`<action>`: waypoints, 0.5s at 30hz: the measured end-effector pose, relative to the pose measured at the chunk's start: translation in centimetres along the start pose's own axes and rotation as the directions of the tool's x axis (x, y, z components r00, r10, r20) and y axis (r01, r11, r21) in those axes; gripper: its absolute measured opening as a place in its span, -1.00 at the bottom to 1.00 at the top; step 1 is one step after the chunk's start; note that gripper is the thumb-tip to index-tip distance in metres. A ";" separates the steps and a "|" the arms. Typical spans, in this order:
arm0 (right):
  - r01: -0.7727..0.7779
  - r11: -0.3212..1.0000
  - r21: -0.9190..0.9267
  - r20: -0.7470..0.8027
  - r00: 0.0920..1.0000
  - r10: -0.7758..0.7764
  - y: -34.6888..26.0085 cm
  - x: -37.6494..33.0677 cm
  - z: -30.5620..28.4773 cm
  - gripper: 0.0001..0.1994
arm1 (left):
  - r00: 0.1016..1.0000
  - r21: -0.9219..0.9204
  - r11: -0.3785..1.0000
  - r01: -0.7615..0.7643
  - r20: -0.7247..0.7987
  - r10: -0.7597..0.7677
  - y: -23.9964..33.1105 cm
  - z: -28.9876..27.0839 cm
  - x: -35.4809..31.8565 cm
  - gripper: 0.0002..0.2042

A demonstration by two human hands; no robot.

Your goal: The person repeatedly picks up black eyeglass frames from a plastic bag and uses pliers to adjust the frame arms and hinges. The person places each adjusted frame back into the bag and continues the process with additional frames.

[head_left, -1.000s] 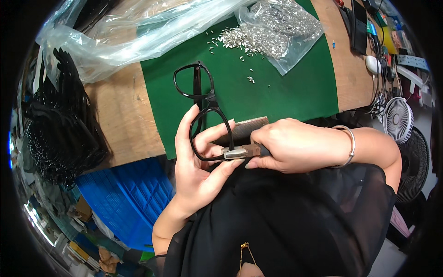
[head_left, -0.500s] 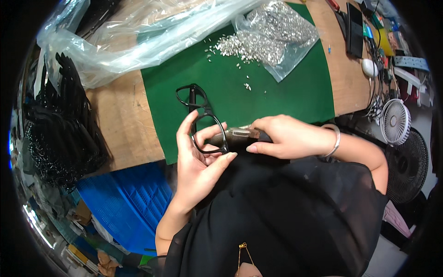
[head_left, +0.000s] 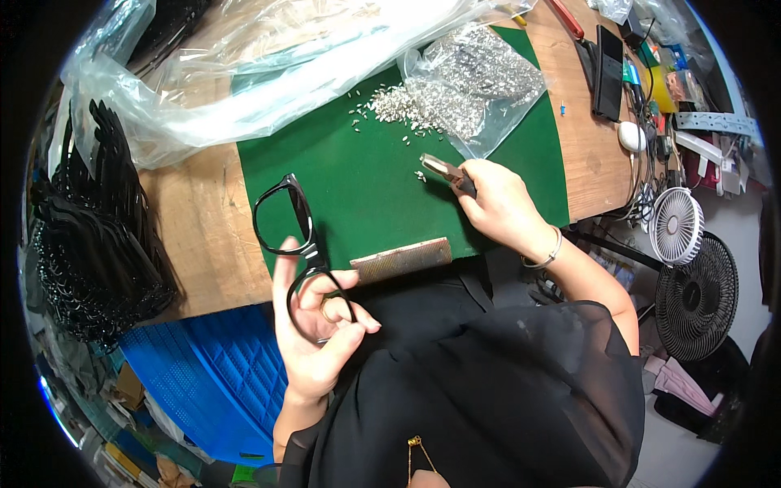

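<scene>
My left hand [head_left: 313, 342] holds a black eyeglass frame [head_left: 314, 259] near the table's front edge, its fingers closed around one rim. In my right hand [head_left: 500, 199] is a pair of pliers [head_left: 440, 167], its jaws pointing left over the green mat [head_left: 358, 191]. A few small silvery pieces [head_left: 421, 176] lie just under the jaws. Farther back is a loose pile of the same pieces [head_left: 394, 108], spilling from a clear plastic bag [head_left: 488, 81]. A textured metal-like plate [head_left: 401, 262] sits at the front edge, between my hands.
Black eyeglass parts [head_left: 93, 236] are heaped at the left. Clear plastic sheeting [head_left: 268, 98] covers the back left. A phone [head_left: 608, 73], cables and a white fan [head_left: 677, 226] are at the right. A blue crate [head_left: 211, 382] stands below the table's left side.
My right hand has moved forward with the pliers, away from the front edge, toward the silvery pieces. My left hand has drawn back and left with the eyeglass frame, uncovering the textured plate.
</scene>
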State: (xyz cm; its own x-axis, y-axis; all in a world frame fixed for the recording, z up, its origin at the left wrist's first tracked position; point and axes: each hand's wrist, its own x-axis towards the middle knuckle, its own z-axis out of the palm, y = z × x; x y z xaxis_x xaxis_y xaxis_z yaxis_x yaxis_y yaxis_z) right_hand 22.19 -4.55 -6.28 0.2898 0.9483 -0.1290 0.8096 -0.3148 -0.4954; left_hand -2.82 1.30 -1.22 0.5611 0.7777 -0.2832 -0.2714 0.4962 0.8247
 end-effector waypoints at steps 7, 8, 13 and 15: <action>-0.051 0.998 0.048 -0.021 0.998 0.052 -0.8 0.5 0.3 -0.85 | 0.962 -0.406 0.884 0.232 0.230 -0.147 0.8 -0.3 0.2 -0.72; -0.039 0.999 0.030 -0.028 0.999 0.040 -0.9 0.6 0.3 -0.86 | 0.952 -0.414 0.868 0.275 0.240 -0.187 0.8 -0.4 0.3 -0.72; 0.082 0.993 -0.081 -0.080 0.993 -0.088 -0.8 0.8 0.8 -0.86 | 0.929 -0.009 0.950 0.311 0.215 -0.302 1.3 0.7 -0.8 -0.75; 0.034 0.999 0.042 -0.062 0.998 -0.031 -0.8 0.4 0.8 -0.85 | 0.949 0.100 0.953 0.288 0.105 -0.298 1.2 1.7 -1.2 -0.84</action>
State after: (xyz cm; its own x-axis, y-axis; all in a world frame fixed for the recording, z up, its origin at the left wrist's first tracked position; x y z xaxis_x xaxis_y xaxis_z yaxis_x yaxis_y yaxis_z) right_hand 21.28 -3.85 -6.62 0.2959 0.9533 -0.0599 0.7968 -0.2809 -0.5351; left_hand -2.48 0.26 0.92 0.6950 0.5501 -0.4630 -0.0191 0.6579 0.7529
